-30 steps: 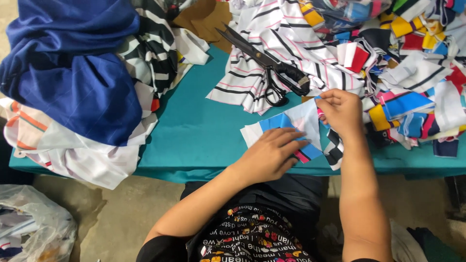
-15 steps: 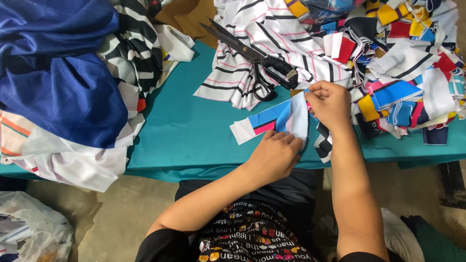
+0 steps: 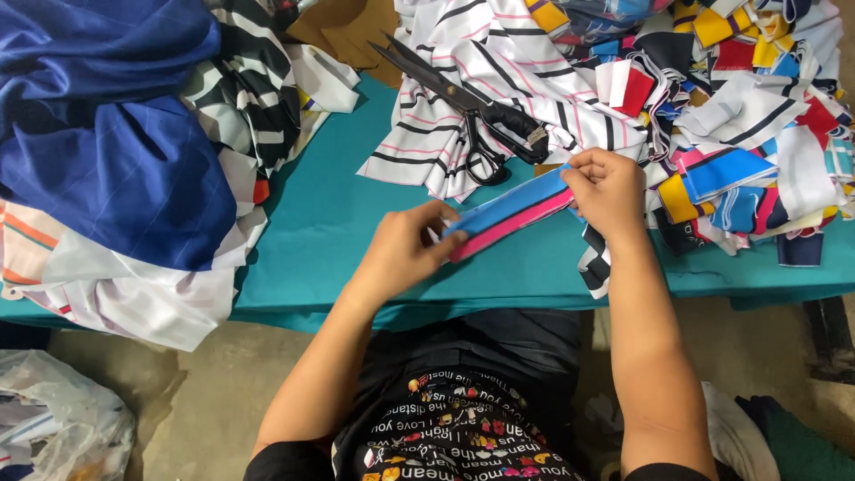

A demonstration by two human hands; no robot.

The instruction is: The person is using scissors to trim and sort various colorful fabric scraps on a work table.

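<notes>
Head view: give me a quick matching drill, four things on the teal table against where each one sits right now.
Things:
1. blue-and-pink fabric strip
2. black scissors
3. dark blue cloth
4. colourful scrap pile

Places:
A. heaped at the table's left end
B. lying on the striped white fabric
C. stretched between left hand and right hand
D. heaped at the table's right end

Pairs: 1-C, 2-B, 3-A, 4-D
</notes>
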